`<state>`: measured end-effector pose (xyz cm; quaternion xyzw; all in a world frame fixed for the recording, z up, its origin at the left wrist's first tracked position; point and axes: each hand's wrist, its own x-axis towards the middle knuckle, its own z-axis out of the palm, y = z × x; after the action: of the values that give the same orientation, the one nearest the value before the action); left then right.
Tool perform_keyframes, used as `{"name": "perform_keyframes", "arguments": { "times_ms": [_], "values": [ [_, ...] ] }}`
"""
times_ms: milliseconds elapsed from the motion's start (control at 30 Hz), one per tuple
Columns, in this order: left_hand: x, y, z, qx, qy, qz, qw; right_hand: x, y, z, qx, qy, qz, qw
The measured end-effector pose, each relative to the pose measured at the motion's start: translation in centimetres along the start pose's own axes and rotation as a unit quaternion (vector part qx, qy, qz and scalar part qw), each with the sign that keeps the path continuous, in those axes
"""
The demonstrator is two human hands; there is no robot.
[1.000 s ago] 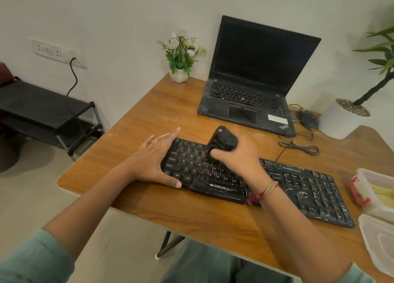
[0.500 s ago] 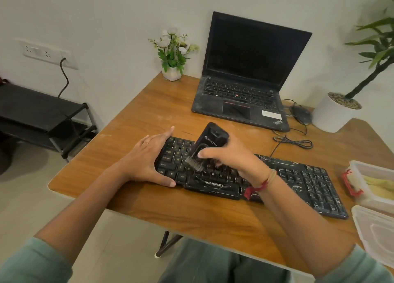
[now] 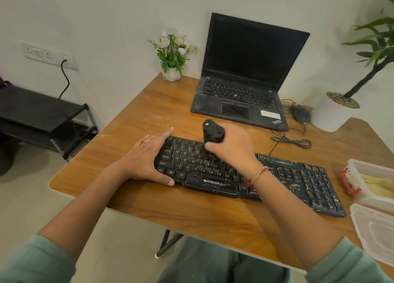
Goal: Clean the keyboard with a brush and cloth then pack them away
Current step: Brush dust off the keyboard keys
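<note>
A black keyboard (image 3: 298,176) with pale streaks lies across the wooden table (image 3: 191,216). My left hand (image 3: 147,159) rests flat on the keyboard's left end, fingers straight, thumb along the front edge. My right hand (image 3: 232,146) grips a black brush (image 3: 213,132) over the letter keys; the brush stands nearly upright and its bristles are hidden behind my fingers. A yellow cloth (image 3: 381,184) lies inside a clear plastic box (image 3: 362,165) at the right edge.
An open black laptop (image 3: 245,86) sits at the back, with a mouse (image 3: 300,114) and coiled cable (image 3: 292,143) to its right. A small flower pot (image 3: 171,73) and a white plant pot (image 3: 332,116) stand by the wall. A box lid (image 3: 375,229) lies at the right front.
My right hand has tipped the brush from slanted, with bristles showing on the keys, to nearly upright and shifted it slightly back. My left hand stays on the keyboard's left end.
</note>
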<state>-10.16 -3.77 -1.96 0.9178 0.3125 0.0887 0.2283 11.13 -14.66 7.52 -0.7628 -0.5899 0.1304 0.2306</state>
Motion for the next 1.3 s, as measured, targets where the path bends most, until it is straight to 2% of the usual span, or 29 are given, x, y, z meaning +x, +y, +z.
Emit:
{"name": "perform_keyframes", "arguments": {
  "times_ms": [100,167,267,333,467,500,567,600,633,700,733,833,900,967,1000,1067,1100,1133,1167,1233,1300],
  "values": [
    [0.0,-0.1,0.0,-0.002,0.001,-0.001,1.000,-1.8,-0.8,1.3,0.037,-0.079,-0.052,0.995],
    [0.0,-0.1,0.1,-0.006,0.001,-0.002,1.000,-1.6,-0.3,0.8,0.055,-0.093,-0.032,0.994],
    [0.0,-0.2,0.1,-0.011,0.000,-0.010,1.000,0.2,1.0,-1.1,0.024,-0.007,0.038,0.999],
    [0.1,-0.3,0.1,-0.014,-0.005,-0.015,1.000,0.4,1.3,-1.0,-0.009,0.032,0.030,0.999],
    [0.2,-0.4,0.0,-0.019,-0.005,-0.019,1.000,-2.5,-0.4,1.1,0.002,-0.065,-0.103,0.993],
    [0.2,-0.4,0.0,-0.020,-0.004,-0.018,1.000,-2.8,-0.4,1.0,0.044,-0.096,-0.101,0.989],
    [0.2,-0.3,0.0,-0.024,0.000,-0.017,1.000,-2.2,0.1,-0.5,0.168,-0.165,-0.011,0.972],
    [0.2,-0.2,0.0,-0.025,-0.001,-0.018,1.000,-1.6,0.8,-1.2,0.209,-0.158,0.041,0.964],
    [0.1,-0.2,0.0,-0.025,-0.001,-0.019,0.999,-1.0,1.6,-1.8,0.214,-0.116,0.083,0.966],
    [0.1,-0.2,0.0,-0.026,0.002,-0.018,1.000,-0.3,2.6,-2.1,0.094,0.007,0.101,0.990],
    [0.1,-0.1,0.0,-0.026,0.002,-0.017,1.000,-0.5,2.5,-1.7,0.032,0.037,0.078,0.996],
    [0.1,0.0,-0.1,-0.029,0.003,-0.014,0.999,-3.0,0.8,0.8,-0.045,0.011,-0.085,0.995],
    [0.0,0.1,-0.1,-0.030,0.004,-0.012,0.999,-4.2,0.0,1.5,-0.015,-0.032,-0.134,0.990],
    [0.0,0.1,-0.1,-0.029,0.008,-0.013,0.999,-3.1,0.7,0.4,0.063,-0.091,-0.053,0.992],
    [-0.1,0.1,-0.1,-0.029,0.008,-0.014,0.999,-2.2,1.5,-0.2,0.072,-0.082,-0.004,0.994],
    [-0.1,0.2,-0.1,-0.031,0.006,-0.016,0.999,-0.9,3.2,-0.9,0.006,0.021,0.049,0.999],
    [-0.1,0.2,-0.2,-0.035,0.007,-0.017,0.999,-0.8,3.5,-1.0,-0.043,0.069,0.041,0.996],
    [-0.1,0.3,-0.3,-0.036,0.009,-0.018,0.999,-1.2,3.4,-0.8,-0.059,0.081,0.013,0.995],
    [-0.1,0.4,-0.3,-0.035,0.010,-0.017,0.999,-1.8,3.2,-0.4,-0.055,0.068,-0.019,0.996],
    [-0.1,0.4,-0.4,-0.033,0.013,-0.015,0.999,-2.8,2.4,0.3,0.006,-0.009,-0.057,0.998],
    [-0.1,0.5,-0.4,-0.035,0.013,-0.015,0.999,-2.6,2.6,-0.2,0.137,-0.092,-0.005,0.986]
  ]
}}
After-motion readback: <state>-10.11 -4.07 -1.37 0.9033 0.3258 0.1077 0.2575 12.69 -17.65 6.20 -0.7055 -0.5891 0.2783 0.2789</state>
